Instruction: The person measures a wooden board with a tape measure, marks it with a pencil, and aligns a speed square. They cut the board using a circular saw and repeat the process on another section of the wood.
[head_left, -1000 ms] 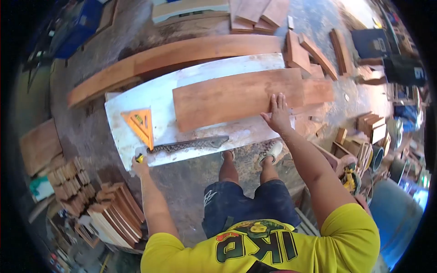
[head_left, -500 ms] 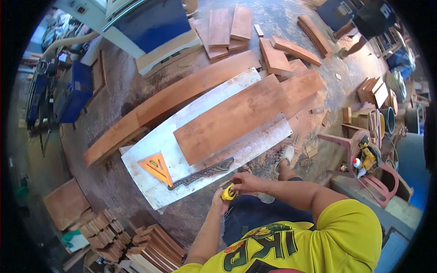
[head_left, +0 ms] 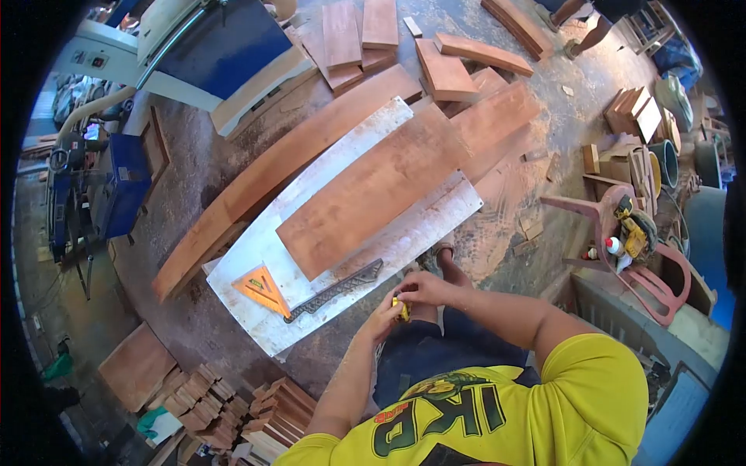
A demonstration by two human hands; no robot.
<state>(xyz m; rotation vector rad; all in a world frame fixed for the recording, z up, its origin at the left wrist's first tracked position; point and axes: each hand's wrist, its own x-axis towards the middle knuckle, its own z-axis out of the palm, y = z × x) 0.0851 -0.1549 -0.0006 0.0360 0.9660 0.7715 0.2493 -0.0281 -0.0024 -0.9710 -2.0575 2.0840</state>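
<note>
A yellow tape measure [head_left: 402, 311] sits in my left hand [head_left: 380, 321], whose fingers are wrapped around it. My right hand [head_left: 424, 288] is closed at the top of the tape measure with bent fingers; what exactly they pinch is too small to make out. Just beyond my hands lies a white panel [head_left: 241, 314]. On it rest a wide reddish-brown board [head_left: 373, 190], an orange triangular square [head_left: 263, 290] and a dark, notched strip [head_left: 334, 290].
A long, thick plank [head_left: 280, 179] lies behind the panel. Several boards [head_left: 447, 70] are scattered at the back. Lumber stacks [head_left: 202, 400] stand at lower left. On the right, a pink plastic chair [head_left: 660, 291] bears a yellow power tool [head_left: 637, 231]. Another person's legs [head_left: 587, 35] show at top right.
My view has shifted, so the panel and boards appear farther left. Both hands stay together at the tape measure, now turned more out of sight. One foot has moved.
</note>
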